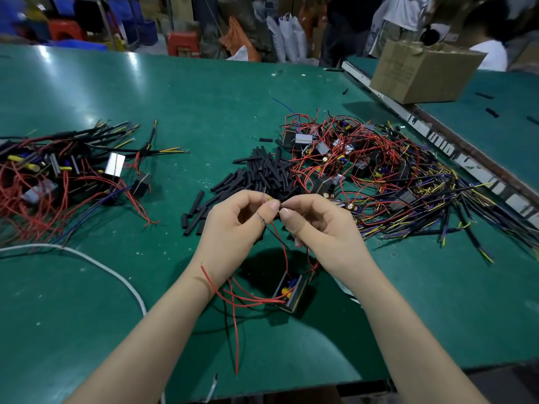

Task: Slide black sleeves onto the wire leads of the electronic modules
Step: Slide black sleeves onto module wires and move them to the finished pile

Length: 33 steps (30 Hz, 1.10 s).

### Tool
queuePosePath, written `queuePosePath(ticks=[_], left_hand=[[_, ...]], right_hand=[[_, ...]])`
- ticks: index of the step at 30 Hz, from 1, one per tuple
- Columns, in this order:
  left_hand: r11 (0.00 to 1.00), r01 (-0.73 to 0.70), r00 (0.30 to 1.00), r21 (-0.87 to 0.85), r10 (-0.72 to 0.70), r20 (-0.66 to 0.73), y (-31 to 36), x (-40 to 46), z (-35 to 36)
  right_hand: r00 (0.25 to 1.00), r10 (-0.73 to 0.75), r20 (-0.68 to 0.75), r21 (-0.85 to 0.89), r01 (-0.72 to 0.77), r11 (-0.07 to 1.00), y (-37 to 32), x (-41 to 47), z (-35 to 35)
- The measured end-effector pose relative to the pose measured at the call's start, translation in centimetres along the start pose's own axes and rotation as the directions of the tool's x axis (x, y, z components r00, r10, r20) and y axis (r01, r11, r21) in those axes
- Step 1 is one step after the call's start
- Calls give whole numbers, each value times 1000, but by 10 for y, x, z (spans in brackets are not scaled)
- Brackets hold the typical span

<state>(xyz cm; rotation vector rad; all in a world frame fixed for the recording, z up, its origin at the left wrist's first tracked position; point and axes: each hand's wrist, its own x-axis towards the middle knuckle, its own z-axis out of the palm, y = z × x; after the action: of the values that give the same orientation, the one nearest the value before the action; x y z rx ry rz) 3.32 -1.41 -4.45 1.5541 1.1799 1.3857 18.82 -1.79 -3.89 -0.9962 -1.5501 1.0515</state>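
1. Left hand (233,225) and right hand (315,225), fingers curled, pinch thin wire leads (269,225) between them; whether a sleeve is held cannot be told.
2. Boxy module (290,291) lies below on the smooth green table (204,97), trailing red wires.
3. Matte tubular black sleeves (262,173) heaped just beyond the hands.
4. Tangled unsleeved modules (364,158) right; sleeved modules (58,167) left; cardboard box (423,71) far right.

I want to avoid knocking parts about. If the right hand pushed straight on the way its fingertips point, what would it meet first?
The right hand points leftward at the left hand, fingertips nearly touching over the pinched wire leads. It would probably meet the left hand's thumb first, though depth is unclear.
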Motion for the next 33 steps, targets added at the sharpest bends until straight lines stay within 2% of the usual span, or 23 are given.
queuePosePath(ticks=[3, 7, 11, 16, 18, 21, 25, 29, 33], left_hand=[[1000, 10, 1000, 0, -10, -13, -1, -1, 2], [1000, 20, 1000, 22, -20, 7, 0, -1, 4], [999, 32, 999, 19, -32, 23, 0, 0, 3], [998, 51, 999, 27, -50, -18, -2, 3, 2], [998, 50, 998, 26, -49, -40, -4, 5, 2], [999, 47, 997, 14, -46, -66, -6, 5, 4], [997, -55, 995, 50, 59, -77, -5, 0, 6], [979, -145, 989, 140, 140, 44, -3, -3, 7], [965, -130, 991, 226, 123, 45, -5, -3, 8]], right_hand=[[999, 45, 13, -15, -44, 999, 0, 0, 0], [999, 5, -44, -109, -10, 994, 3, 0, 2], [997, 24, -69, -111, -32, 993, 6, 1, 3], [993, -118, 25, -184, 121, 976, 3, -2, 4], [986, -163, 22, -232, 164, 959, 5, -1, 4], [987, -155, -36, -331, 134, 934, 10, 0, 8], [979, -128, -157, -453, 44, 891, 15, 3, 7], [977, -152, -153, -507, 54, 860, 15, 2, 9], [961, -195, -196, -522, 66, 851, 16, 0, 12]])
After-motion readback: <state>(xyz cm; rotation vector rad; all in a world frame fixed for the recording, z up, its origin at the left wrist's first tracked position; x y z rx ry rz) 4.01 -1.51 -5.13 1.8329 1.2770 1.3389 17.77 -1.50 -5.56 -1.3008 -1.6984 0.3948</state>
